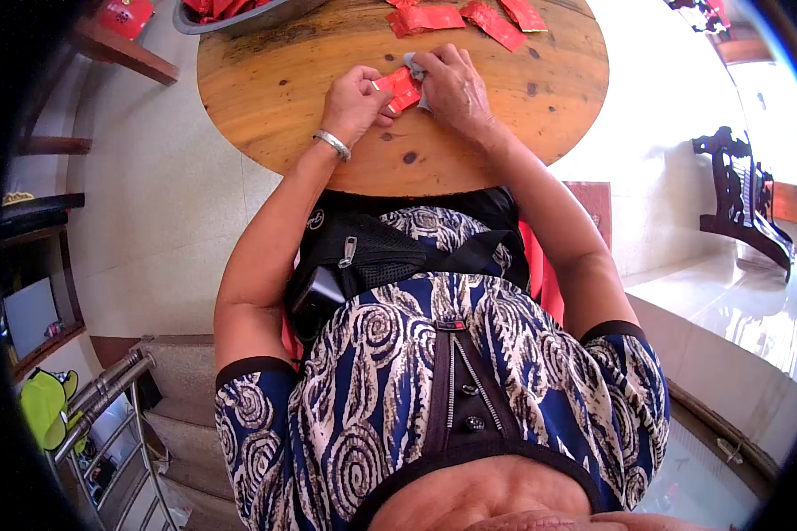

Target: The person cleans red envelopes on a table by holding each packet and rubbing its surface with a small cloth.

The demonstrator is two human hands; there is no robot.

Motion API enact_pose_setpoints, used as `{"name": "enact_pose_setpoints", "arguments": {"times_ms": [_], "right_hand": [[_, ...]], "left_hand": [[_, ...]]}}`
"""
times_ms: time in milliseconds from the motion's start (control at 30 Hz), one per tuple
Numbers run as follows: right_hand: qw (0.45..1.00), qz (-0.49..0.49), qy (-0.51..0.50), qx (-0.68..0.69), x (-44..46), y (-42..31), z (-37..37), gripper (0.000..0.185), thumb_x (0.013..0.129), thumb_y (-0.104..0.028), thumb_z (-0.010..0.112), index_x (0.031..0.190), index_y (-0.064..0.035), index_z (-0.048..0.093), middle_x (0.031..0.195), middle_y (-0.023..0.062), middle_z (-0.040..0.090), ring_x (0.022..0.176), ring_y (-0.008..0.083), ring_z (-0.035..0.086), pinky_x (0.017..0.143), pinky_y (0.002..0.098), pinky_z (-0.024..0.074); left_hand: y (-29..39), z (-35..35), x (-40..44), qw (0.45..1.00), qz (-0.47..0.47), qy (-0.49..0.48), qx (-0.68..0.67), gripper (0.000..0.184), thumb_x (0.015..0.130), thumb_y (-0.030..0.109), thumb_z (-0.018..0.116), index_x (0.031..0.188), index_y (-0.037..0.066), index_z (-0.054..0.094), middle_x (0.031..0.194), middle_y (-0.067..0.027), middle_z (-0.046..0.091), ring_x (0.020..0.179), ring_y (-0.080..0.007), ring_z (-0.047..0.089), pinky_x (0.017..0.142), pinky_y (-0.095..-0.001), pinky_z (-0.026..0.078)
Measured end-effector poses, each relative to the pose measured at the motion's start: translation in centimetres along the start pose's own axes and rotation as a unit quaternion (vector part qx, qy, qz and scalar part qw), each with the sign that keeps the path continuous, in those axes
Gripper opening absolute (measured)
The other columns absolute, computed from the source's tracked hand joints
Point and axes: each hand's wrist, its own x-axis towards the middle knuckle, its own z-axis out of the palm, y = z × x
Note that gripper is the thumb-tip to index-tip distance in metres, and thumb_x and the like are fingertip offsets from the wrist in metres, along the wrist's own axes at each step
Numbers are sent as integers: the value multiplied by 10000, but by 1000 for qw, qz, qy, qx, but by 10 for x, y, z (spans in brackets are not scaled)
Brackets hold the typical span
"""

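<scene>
A small red packet (400, 88) is stretched between my two hands, just above the wooden table. My left hand (354, 104), with a silver bangle at the wrist, pinches the packet's left side between thumb and fingers. On the other side, my right hand (454, 90) is closed over a crumpled greyish-white cloth (413, 65). That cloth lies against the packet's right end, and part of it shows below the fingers. Whether the right fingertips also grip the packet is hidden.
Several red packets (494, 25) lie on the far part of the round wooden table (274, 115). A metal basin (205, 24) of red packets stands at the far left. A carved dark wooden seat (742, 199) is on the right; a stair railing (106, 416) is at lower left.
</scene>
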Motion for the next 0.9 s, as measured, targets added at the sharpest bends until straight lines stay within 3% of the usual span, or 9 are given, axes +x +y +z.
{"name": "enact_pose_setpoints", "arguments": {"times_ms": [767, 900], "right_hand": [[995, 85, -12, -58, 1, 45, -23, 307, 755, -96, 624, 1053, -145, 679, 993, 102, 582, 1033, 301, 561, 846, 402, 495], [998, 46, 29, -9, 4, 45, -22, 300, 762, -103, 623, 1056, -136, 671, 984, 108, 583, 994, 313, 567, 834, 404, 496]], "left_hand": [[2, 0, -1, 1000, 1, 5, 10, 236, 876, 31, 639, 1068, -4, 507, 782, -59, 627, 653, -143, 660, 524, -237, 557], [1, 0, -1, 1000, 2, 5, 7, 231, 875, 31, 640, 1064, 0, 510, 777, -60, 629, 654, -143, 662, 523, -234, 557]]}}
